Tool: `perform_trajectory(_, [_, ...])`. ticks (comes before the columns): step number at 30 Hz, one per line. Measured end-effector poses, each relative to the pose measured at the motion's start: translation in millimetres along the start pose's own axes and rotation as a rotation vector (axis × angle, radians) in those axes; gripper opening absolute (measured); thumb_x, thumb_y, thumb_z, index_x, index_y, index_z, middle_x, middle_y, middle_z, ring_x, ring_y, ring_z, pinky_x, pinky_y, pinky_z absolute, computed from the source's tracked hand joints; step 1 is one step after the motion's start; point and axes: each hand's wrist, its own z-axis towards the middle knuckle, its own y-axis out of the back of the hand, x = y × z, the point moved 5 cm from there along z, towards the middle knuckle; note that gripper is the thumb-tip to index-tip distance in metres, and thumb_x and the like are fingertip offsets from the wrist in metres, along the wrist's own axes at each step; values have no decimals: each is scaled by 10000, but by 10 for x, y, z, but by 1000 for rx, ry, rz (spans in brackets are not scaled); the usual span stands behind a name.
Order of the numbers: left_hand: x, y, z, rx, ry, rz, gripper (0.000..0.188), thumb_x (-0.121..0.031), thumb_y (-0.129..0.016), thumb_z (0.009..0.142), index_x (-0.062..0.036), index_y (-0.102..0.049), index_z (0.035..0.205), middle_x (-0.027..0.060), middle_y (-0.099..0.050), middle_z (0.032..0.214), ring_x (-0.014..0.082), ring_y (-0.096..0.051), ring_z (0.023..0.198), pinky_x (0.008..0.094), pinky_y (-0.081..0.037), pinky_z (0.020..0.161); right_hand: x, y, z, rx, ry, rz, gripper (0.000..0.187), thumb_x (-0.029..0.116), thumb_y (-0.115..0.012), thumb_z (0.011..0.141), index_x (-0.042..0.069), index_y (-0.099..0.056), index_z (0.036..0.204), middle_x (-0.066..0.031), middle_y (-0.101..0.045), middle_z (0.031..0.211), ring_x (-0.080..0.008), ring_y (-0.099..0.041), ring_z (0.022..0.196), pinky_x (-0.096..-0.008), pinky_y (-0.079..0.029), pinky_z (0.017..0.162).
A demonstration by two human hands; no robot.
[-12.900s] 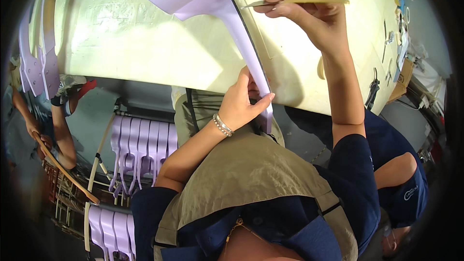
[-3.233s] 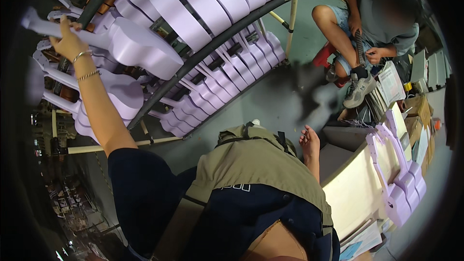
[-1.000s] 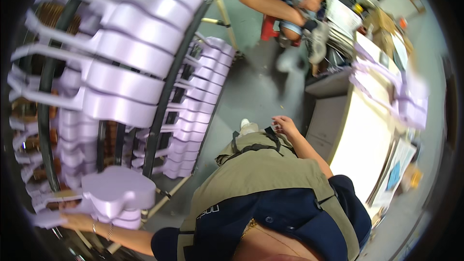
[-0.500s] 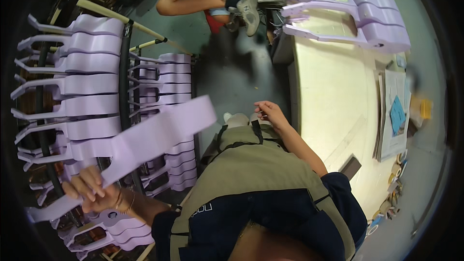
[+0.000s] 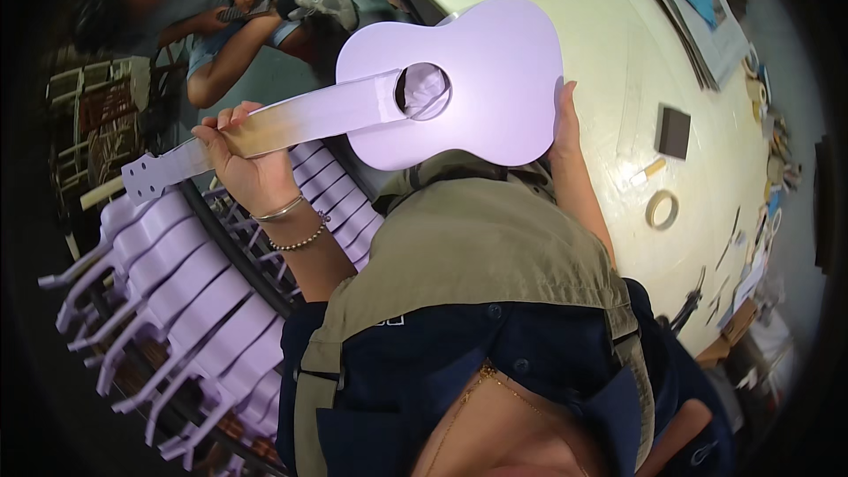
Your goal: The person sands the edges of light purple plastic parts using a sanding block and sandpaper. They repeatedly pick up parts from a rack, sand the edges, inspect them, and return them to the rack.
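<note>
A pale purple ukulele without strings is held up in front of my waist, its top facing me. My left hand is closed around the neck, near the headstock, which points to the left. The neck's face is covered with a pale strip that is yellowish in the middle. Crumpled whitish material shows inside the sound hole. My right hand grips the rounded bottom end of the body; its thumb shows at the edge and the other fingers are hidden behind it.
A rack of purple ukuleles stands at my left. On the cream table at right lie a dark block, a small brush, a tape roll and papers. Another person sits at upper left.
My left hand has brought the ukulele up from beside the rack and turned its face upward. My right hand, free before, now holds the body's bottom end. The view has turned toward the table.
</note>
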Motion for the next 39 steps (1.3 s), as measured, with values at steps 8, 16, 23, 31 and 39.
perform_trajectory(8, [395, -39, 64, 241, -87, 457, 330, -312, -466, 945, -38, -466, 1129, 152, -580, 1081, 315, -524, 1113, 491, -355, 1023, -174, 153, -224, -160, 238, 101, 844, 667, -225, 882, 0, -260, 1399, -156, -352, 1399, -279, -368, 1269, -384, -333, 1028])
perform_trajectory(16, [884, -92, -168, 237, -30, 717, 531, -429, -457, 929, -42, -301, 1258, 238, -543, 1125, 309, -536, 1046, 443, -398, 952, -228, 137, -451, -304, 256, 195, 867, 675, -166, 879, -24, -304, 1372, -171, -396, 1371, -294, -399, 1249, -376, -335, 1029])
perform_trajectory(23, [942, 28, -77, 233, 47, 579, 426, -414, -510, 908, -91, -418, 1171, 155, -565, 1110, 282, -549, 1053, 459, -438, 959, 38, 79, -639, -304, 358, 162, 827, 646, -119, 896, 3, -294, 1384, -169, -402, 1366, -272, -413, 1240, -369, -350, 1023])
perform_trajectory(31, [1097, -181, -121, 279, 126, 620, 504, -453, -494, 900, -55, -387, 1190, 176, -494, 1208, 303, -461, 1159, 479, -355, 1026, 353, 143, -823, -370, 370, 86, 838, 642, -94, 896, -16, -319, 1363, -186, -422, 1340, -287, -430, 1224, -368, -367, 1012])
perform_trajectory(39, [1376, -480, -383, 383, 116, 609, 578, -481, -507, 880, -43, -346, 1220, 206, -509, 1182, 324, -486, 1115, 470, -381, 998, 331, 536, -807, -457, 396, 202, 839, 629, -114, 905, -55, -365, 1323, -220, -479, 1279, -314, -491, 1167, -379, -420, 965])
